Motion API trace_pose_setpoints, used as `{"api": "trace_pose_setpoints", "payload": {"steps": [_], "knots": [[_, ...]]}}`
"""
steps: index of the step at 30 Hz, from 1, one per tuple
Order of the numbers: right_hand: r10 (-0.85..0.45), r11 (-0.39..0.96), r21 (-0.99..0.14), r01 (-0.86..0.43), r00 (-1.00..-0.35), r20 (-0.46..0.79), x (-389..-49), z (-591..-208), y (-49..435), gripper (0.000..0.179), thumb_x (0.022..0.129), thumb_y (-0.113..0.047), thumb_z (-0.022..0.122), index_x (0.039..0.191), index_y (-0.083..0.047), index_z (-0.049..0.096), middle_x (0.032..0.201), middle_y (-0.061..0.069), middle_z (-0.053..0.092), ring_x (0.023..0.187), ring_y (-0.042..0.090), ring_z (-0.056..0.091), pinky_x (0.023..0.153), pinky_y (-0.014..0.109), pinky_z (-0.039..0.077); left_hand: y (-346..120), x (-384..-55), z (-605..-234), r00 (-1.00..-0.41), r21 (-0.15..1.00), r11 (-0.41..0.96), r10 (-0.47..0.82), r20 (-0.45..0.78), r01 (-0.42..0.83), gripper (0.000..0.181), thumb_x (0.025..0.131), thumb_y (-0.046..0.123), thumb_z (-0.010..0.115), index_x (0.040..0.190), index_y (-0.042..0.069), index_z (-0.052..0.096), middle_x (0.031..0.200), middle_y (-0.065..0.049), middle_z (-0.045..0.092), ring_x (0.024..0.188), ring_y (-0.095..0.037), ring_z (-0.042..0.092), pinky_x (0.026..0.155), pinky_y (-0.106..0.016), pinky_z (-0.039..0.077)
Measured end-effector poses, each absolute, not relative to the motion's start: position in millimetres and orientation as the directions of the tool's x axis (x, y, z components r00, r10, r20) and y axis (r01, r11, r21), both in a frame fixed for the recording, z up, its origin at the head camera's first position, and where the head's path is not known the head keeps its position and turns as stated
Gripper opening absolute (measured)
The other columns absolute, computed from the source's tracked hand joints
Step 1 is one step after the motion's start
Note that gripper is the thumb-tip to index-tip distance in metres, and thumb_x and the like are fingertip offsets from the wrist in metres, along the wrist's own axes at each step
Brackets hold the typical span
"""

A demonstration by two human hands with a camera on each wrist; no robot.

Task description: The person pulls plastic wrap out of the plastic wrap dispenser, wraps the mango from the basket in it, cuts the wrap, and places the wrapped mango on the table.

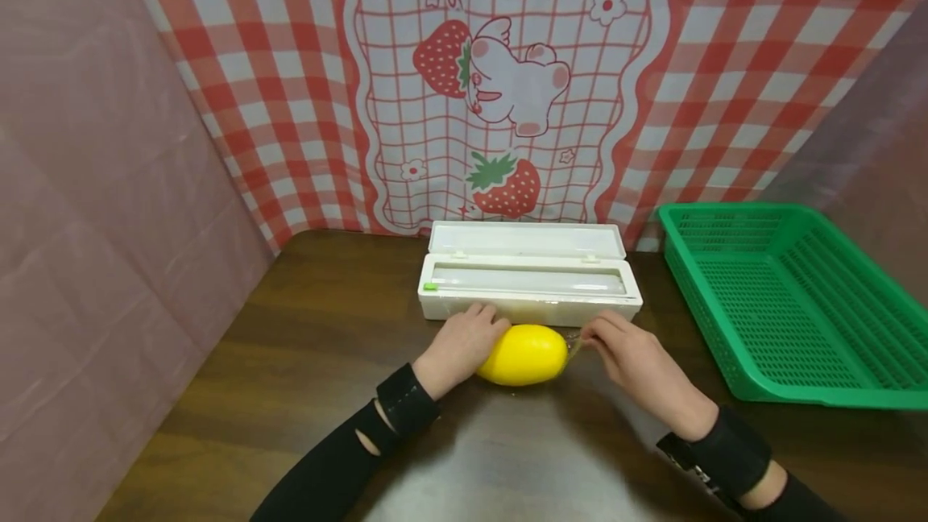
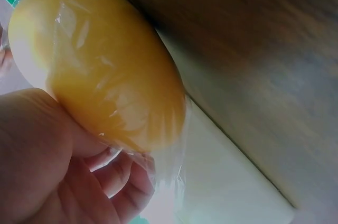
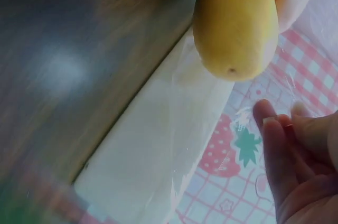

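Note:
A smooth, yellow oval fruit, like a small melon, is held just in front of a white cling film box. My left hand grips the fruit's left end, its thumb along the side in the left wrist view. Clear cling film covers part of the fruit there and bunches near the curled fingers. Off the fruit's right end, my right hand pinches a twist of film between thumb and fingertips. In the right wrist view, a small dimple marks that end of the fruit.
The box's lid stands raised, and a green slider sits at the left of its cutting bar. A green plastic basket is at the right on the brown wooden table. A red checked cloth hangs behind.

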State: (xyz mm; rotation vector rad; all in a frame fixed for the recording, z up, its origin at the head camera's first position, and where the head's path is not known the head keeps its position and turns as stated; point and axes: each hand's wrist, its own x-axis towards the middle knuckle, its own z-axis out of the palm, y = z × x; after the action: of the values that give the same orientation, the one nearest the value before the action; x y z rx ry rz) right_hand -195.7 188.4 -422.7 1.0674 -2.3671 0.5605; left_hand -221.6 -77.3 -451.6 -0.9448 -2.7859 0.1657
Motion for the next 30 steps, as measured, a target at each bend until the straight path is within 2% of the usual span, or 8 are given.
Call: {"api": "trace_pose_setpoints", "payload": {"steps": [5,14,19,25,30], "knots": [[-0.574,0.59,-0.155,-0.793,-0.546,0.61,-204,-430,174,0.019,0.079,-0.005,0.067,0.095,-0.011,0.058,0.093,-0.004,0.052,0.08,0.005,0.051,0.066,0.023,0.047,-75,-219,-450,-0.77,-0.189,0.785,0.617,0.159,0.59,0.027,0.09,0.022,0.057,0.117,0.019,0.058,0.103,-0.003,0.051,0.089,-0.017,0.045,0.069,-0.027,0.045],[-0.555,0.6,-0.199,-0.775,-0.582,0.594,-212,-445,158,0.012,0.083,-0.011,0.065,0.094,-0.011,0.059,0.095,-0.002,0.051,0.079,0.008,0.049,0.065,0.025,0.047,-71,-218,-453,-0.757,-0.246,0.775,0.627,0.184,0.582,0.022,0.089,0.022,0.059,0.111,0.02,0.061,0.098,-0.002,0.051,0.088,-0.018,0.044,0.068,-0.027,0.044],[-0.528,0.592,-0.229,-0.773,-0.587,0.614,-219,-450,156,0.007,0.082,-0.012,0.066,0.089,-0.012,0.063,0.092,-0.001,0.048,0.078,0.009,0.046,0.065,0.026,0.046,-70,-218,-450,-0.765,-0.29,0.81,0.582,0.277,0.51,0.017,0.087,0.024,0.062,0.103,0.023,0.066,0.096,-0.005,0.043,0.087,-0.022,0.037,0.064,-0.027,0.041],[-0.51,0.575,-0.283,-0.768,-0.607,0.61,-221,-452,159,0.011,0.082,-0.013,0.066,0.092,-0.014,0.065,0.089,-0.006,0.057,0.078,0.007,0.052,0.067,0.027,0.047,-71,-216,-447,-0.822,-0.158,0.906,0.423,0.382,0.392,0.014,0.087,0.021,0.061,0.099,0.013,0.06,0.085,-0.003,0.049,0.071,-0.015,0.045,0.051,-0.025,0.045],[-0.52,0.574,-0.29,-0.766,-0.614,0.593,-220,-453,162,0.012,0.084,-0.012,0.064,0.097,-0.014,0.063,0.091,-0.007,0.06,0.08,0.006,0.054,0.068,0.027,0.047,-72,-216,-449,-0.815,-0.083,0.935,0.342,0.468,0.345,0.009,0.089,0.019,0.056,0.086,0.01,0.057,0.069,-0.001,0.053,0.055,-0.014,0.051,0.044,-0.027,0.043]]}}
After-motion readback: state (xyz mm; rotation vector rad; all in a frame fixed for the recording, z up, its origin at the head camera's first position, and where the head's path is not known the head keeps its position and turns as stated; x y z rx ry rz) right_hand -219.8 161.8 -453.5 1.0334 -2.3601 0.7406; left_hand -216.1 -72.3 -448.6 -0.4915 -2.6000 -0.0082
